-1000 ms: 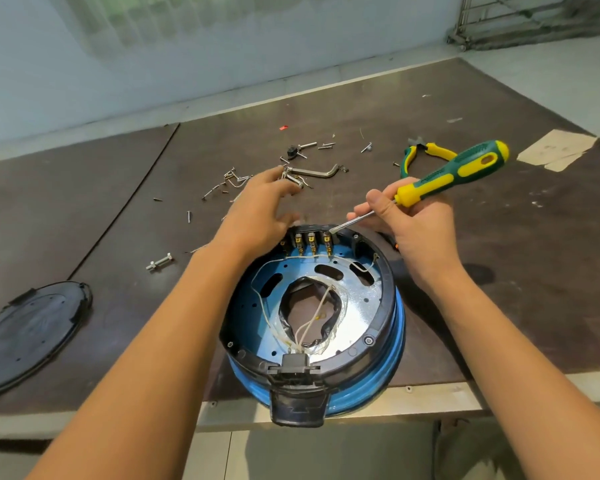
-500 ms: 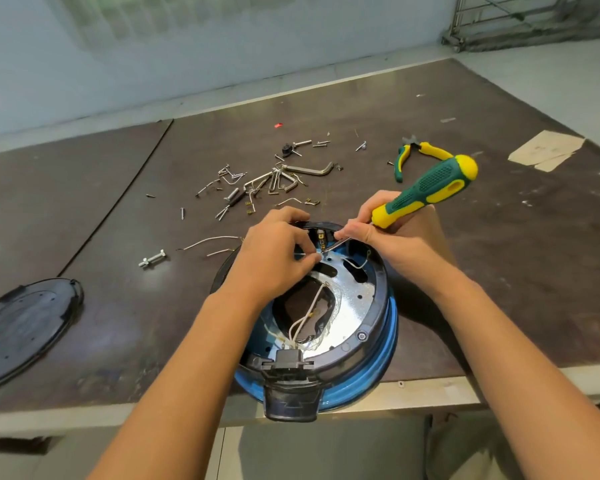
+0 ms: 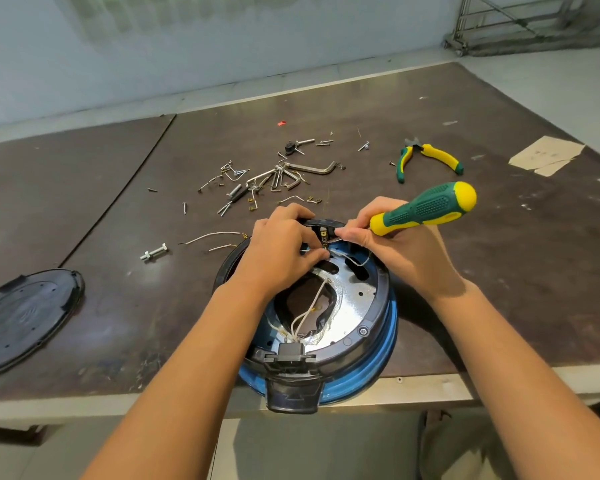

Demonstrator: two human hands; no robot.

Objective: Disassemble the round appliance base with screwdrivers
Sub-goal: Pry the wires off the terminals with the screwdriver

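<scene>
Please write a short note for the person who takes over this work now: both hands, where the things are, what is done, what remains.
Left hand pinches a thin white wire at the terminals on the far rim of the base. Right hand grips the screwdriver, tip at those terminals.
Base sits open side up at the near edge of the table; black cover lies far left; pliers and loose screws behind.
Done: cover off, screws and two wires out.
Left: remaining wires, metal plate.

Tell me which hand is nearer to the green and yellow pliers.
Right. The right hand, gripping the screwdriver, is below the pliers in view; the left hand is farther left, over the appliance base.
</scene>
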